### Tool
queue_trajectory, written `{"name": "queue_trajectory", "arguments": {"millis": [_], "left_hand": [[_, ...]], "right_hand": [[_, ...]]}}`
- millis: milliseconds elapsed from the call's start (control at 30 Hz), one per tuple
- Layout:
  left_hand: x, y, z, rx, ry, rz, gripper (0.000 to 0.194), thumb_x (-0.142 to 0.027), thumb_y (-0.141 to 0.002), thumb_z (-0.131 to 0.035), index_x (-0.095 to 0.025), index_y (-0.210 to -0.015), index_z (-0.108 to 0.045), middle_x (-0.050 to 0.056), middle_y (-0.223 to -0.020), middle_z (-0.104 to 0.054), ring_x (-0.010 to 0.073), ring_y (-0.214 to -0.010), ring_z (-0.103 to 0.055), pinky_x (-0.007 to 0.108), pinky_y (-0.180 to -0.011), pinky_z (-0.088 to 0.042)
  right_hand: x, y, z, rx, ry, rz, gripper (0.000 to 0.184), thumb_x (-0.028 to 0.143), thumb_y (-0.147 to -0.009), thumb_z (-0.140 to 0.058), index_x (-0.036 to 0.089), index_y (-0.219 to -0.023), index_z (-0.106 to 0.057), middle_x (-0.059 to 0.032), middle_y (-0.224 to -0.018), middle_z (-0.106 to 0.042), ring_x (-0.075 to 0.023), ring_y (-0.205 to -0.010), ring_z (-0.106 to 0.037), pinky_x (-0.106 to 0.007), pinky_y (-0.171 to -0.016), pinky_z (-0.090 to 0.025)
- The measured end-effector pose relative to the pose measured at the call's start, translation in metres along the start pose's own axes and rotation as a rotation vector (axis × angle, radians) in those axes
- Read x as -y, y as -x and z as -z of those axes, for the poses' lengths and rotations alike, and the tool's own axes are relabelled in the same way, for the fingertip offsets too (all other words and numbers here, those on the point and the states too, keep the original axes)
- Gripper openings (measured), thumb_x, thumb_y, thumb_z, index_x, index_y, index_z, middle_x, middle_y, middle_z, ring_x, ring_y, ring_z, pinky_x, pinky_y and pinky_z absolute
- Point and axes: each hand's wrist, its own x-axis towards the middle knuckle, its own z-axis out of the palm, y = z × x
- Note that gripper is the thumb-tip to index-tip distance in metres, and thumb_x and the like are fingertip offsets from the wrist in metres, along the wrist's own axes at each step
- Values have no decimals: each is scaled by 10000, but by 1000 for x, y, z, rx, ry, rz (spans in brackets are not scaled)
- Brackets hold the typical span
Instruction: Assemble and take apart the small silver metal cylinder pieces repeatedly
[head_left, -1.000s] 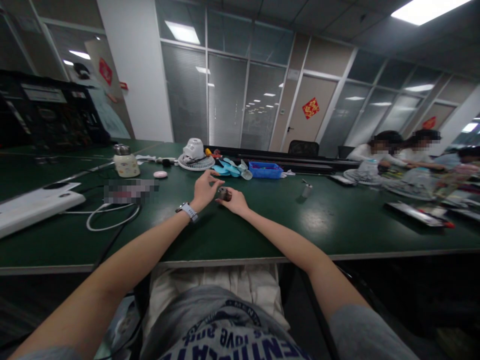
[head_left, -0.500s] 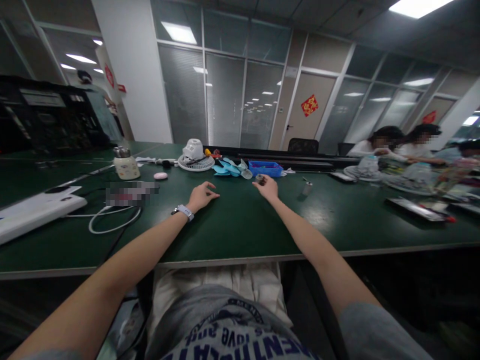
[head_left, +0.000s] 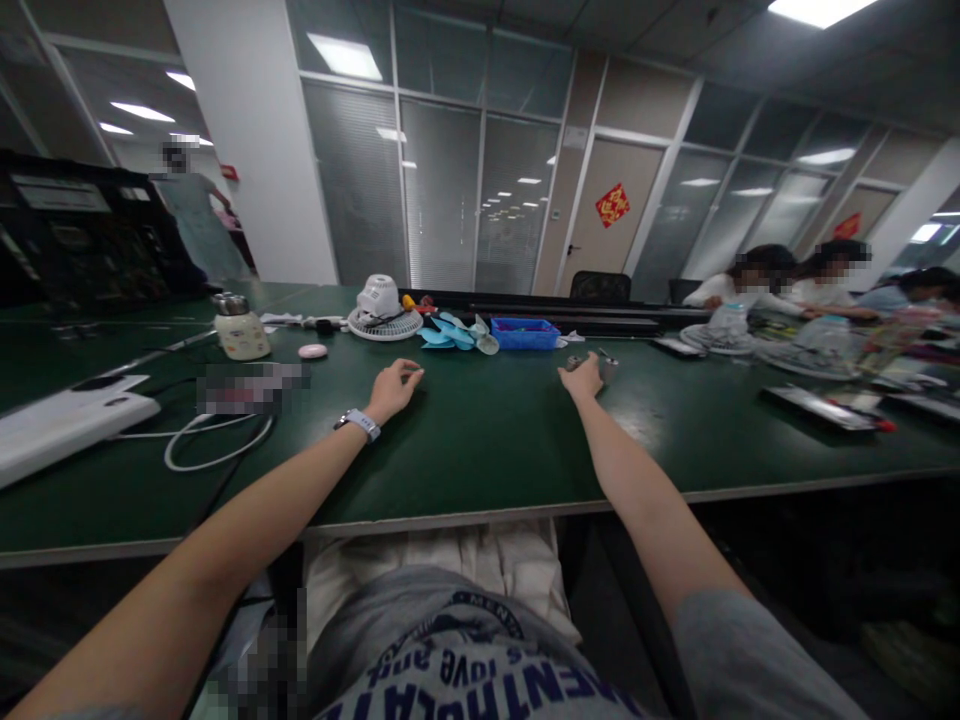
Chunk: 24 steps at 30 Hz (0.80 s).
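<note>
My right hand is stretched out over the right half of the green table. Its thumb and fingers look spread around a small dark metal cylinder, partly hidden behind the hand. Close on its right stands a second small silvery cylinder, with a thin pin or shaft near its top. My left hand, with a watch on its wrist, rests on the table left of centre. Its fingers are loosely bent and apart, with nothing between them.
Behind my hands lie a white fan head, blue fan blades and a blue tray. On the left are a cream bottle, a pink oval case, cables and a white device. Several people sit at the right.
My right hand has carried the dark cylinder rightward from beside my left hand to near the second cylinder, and its fingers have spread. My left hand has drawn back slightly.
</note>
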Motion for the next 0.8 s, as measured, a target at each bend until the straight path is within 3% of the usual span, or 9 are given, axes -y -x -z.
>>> {"name": "queue_trajectory", "arguments": {"millis": [67, 133, 267, 367, 533, 700, 800], "left_hand": [[1, -2, 0, -75, -4, 41, 288, -318, -886, -462, -180, -1073, -632, 98, -1079, -719, 231, -1018, -647, 318, -856, -459], [3, -3, 2, -135, -10, 86, 301, -234, -873, -401, -184, -1030, -652, 83, -1064, -721, 218, -988, -647, 306, -847, -455], [2, -2, 7, -133, -49, 144, 288, -136, -770, -377, -204, -752, -656, 41, -853, -729, 193, -845, -645, 264, -743, -442], [-2, 1, 9, -88, -121, 121, 241, -132, -705, -395, -213, -639, -612, 39, -719, -691, 192, -750, -620, 262, -659, -404], [-9, 4, 9, -63, -198, 58, 241, -168, -721, -391, -219, -622, -604, 53, -724, -687, 198, -727, -604, 276, -637, -370], [-8, 4, 9, -48, -190, 76, 243, -172, -723, -399, -222, -624, -615, 52, -728, -689, 202, -728, -609, 274, -624, -375], [-6, 3, 8, -45, -174, 85, 244, -166, -716, -404, -224, -617, -620, 48, -712, -685, 203, -728, -612, 270, -635, -388]], "right_hand": [[17, 12, 1, -132, -22, 144, 737, 277, -773, -686, 127, -1412, -352, -201, -1395, -463, -295, -1272, -460, -434, -1051, -342], [41, 33, 0, -132, -71, 394, 640, 254, -815, -621, 132, -1399, -386, -194, -1444, -407, -292, -1336, -378, -447, -1082, -295], [89, 97, -14, 281, -184, 910, 514, 343, -901, -530, 199, -1389, -458, -139, -1462, -425, -257, -1356, -370, -437, -1093, -300], [112, 141, -28, 564, -159, 1150, 483, 426, -941, -473, 287, -1404, -463, -78, -1508, -387, -236, -1385, -345, -451, -1119, -261], [122, 167, -42, 695, -35, 1226, 388, 377, -976, -427, 279, -1327, -561, -39, -1480, -436, -235, -1405, -313, -488, -1137, -201], [121, 164, -36, 593, -53, 1281, 282, 239, -939, -515, 264, -1156, -692, -26, -1237, -658, -219, -1231, -509, -414, -1047, -312], [120, 164, -31, 553, -60, 1265, 284, 181, -905, -557, 284, -1116, -718, -30, -1100, -713, -208, -1093, -581, -370, -971, -354]]}}
